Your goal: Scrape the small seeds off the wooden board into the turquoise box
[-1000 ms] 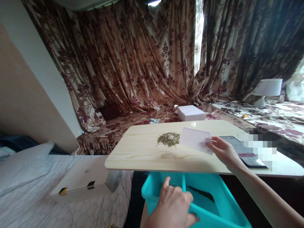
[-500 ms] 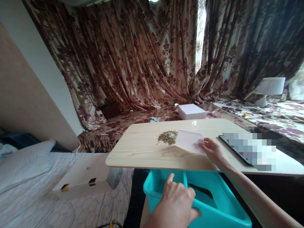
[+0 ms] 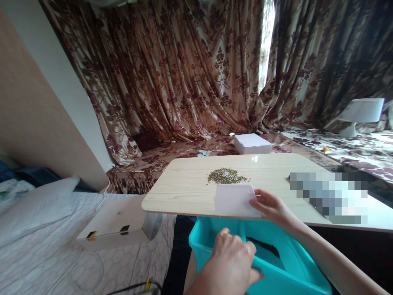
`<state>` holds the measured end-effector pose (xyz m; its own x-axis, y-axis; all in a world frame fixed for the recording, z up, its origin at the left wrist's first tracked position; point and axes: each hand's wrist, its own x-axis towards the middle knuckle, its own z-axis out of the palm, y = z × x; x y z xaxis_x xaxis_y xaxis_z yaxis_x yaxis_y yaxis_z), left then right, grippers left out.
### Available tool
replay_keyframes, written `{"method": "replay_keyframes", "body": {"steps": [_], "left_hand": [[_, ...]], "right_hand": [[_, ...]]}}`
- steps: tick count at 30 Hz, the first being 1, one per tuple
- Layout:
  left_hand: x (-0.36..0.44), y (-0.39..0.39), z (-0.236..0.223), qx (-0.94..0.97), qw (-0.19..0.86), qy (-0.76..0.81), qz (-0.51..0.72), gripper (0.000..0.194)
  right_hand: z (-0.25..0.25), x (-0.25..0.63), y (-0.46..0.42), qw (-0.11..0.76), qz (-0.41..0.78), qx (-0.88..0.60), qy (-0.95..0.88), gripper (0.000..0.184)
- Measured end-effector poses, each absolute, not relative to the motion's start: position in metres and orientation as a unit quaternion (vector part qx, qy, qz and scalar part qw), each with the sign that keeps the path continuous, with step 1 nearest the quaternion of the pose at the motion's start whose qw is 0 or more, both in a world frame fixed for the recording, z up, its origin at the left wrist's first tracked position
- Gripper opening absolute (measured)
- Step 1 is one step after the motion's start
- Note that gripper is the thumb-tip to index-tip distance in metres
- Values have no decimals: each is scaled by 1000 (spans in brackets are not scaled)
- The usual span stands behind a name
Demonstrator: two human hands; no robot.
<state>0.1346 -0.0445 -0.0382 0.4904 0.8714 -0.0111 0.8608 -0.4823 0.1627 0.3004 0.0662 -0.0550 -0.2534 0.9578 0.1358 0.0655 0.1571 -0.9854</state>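
My right hand (image 3: 270, 207) pinches the right edge of a thin white card (image 3: 235, 200), which reaches from the near edge of the light wooden tabletop (image 3: 178, 180) toward the far side. Just beyond the card lies a loose heap of small green-brown grains (image 3: 227, 175), with a few scattered to its right. Below the table edge, my left hand (image 3: 231, 256) is closed over the near rim of a teal plastic bin (image 3: 301, 276), its fingers bent inward and the thumb outside. A divider splits the bin. A dark strip (image 3: 264, 247) shows in the right compartment; much of the left one is hidden.
A blurred-out flat device (image 3: 328, 196) lies on the tabletop's right side. Behind the table are a white box (image 3: 252, 143) and a lamp (image 3: 367, 110). On the bed at left rest a white carton (image 3: 113, 217) and a pillow (image 3: 39, 205).
My right hand has drawn the card from the heap's right side toward the near table edge. The heap looks wider and flatter. My left index finger, stretched before, has curled down.
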Motion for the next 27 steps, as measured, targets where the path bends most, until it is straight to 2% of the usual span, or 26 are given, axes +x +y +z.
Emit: {"method": "replay_keyframes", "body": {"steps": [4, 8, 15, 27], "left_hand": [[125, -52, -34, 848, 94, 521, 14, 27], [109, -62, -34, 817, 133, 561, 17, 26], [94, -63, -41, 783, 135, 606, 45, 15], [93, -64, -35, 775, 144, 613, 51, 13]], "right_hand": [[-47, 328, 76, 537, 408, -461, -577, 38], [-42, 351, 93, 581, 334, -524, -525, 33], [-51, 336, 107, 565, 305, -534, -551, 27], [-57, 319, 115, 560, 335, -504, -565, 23]]}}
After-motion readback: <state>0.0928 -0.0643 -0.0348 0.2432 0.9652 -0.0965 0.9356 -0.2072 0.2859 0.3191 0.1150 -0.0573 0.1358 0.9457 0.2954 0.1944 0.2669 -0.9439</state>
